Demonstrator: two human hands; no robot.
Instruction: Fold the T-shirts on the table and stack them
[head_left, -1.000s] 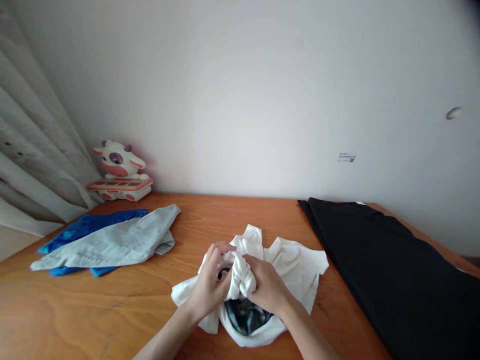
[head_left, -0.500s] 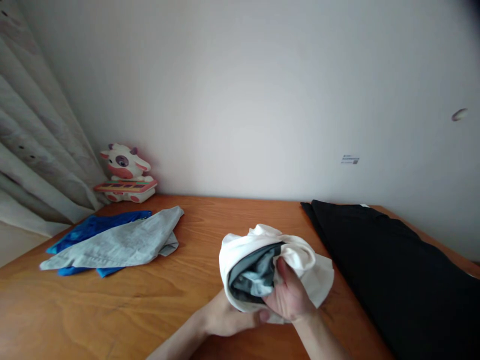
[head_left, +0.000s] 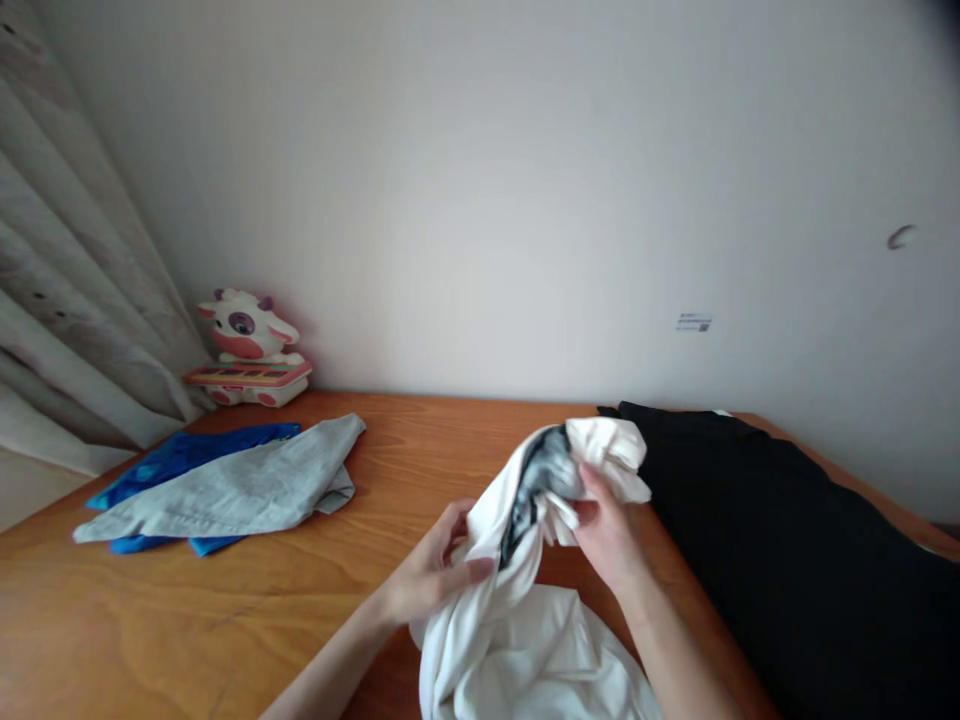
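A white cloth garment with a dark grey patterned part is bunched up between my hands, its lower part spread down to the front edge of the view. My left hand grips its left side, thumb over the fabric beside the grey part. Higher and to the right, my right hand pinches the garment's upper end, where white folds stick out past the fingers. Some of the fingertips are hidden by cloth.
Light grey trousers lie over blue cloth on the left of the wooden table. Behind them stands a cow toy with a keyboard. Black cloth covers the right side. A curtain hangs at left.
The garment's round opening has been pulled out into a narrow, slanting shape, and white fabric now hangs down in front. My right hand has moved up and right; my left hand has risen slightly.
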